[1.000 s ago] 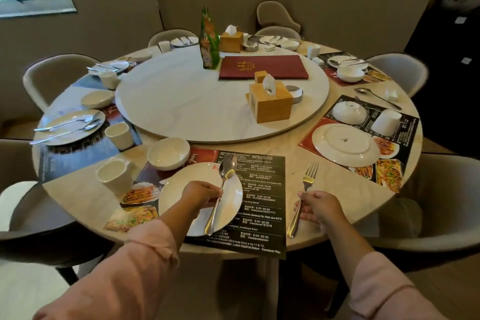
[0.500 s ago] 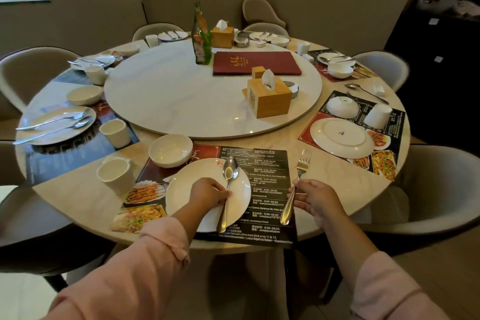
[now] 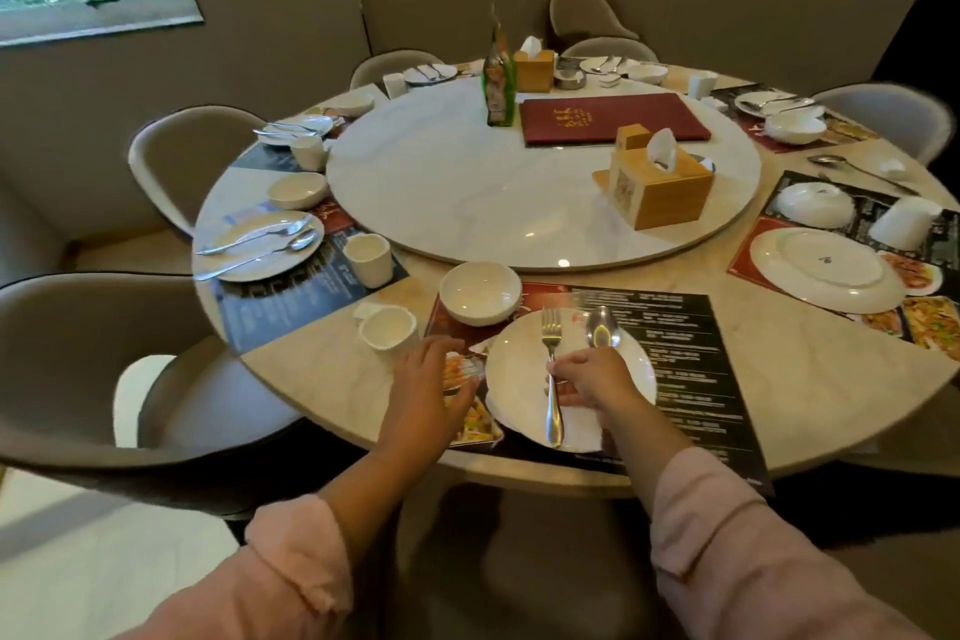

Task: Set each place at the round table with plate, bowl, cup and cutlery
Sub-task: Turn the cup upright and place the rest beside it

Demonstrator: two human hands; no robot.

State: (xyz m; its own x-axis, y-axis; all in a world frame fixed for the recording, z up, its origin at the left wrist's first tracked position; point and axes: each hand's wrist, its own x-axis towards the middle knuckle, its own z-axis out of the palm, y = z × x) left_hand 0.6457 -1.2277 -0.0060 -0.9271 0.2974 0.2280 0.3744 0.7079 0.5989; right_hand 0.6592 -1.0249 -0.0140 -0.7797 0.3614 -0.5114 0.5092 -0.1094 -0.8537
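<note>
On nearest plate point(image 3: 519, 379), 1 fork point(image 3: 551, 334) pinched by right fingers point(image 3: 560, 372), 1 spoon point(image 3: 601, 329) beside, left fingers point(image 3: 442, 346) loosely spread

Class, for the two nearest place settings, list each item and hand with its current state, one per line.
near plate: right way up, carrying fork and spoon.
fork: lying on near plate, pinched by right hand.
spoon: lying on near plate, bowl facing up.
near bowl: upright, empty.
near cup: upright, empty.
left hand: open, holding nothing.
right-side plate: upside down.
right-side bowl: upside down.
right-side cup: upside down.
</note>
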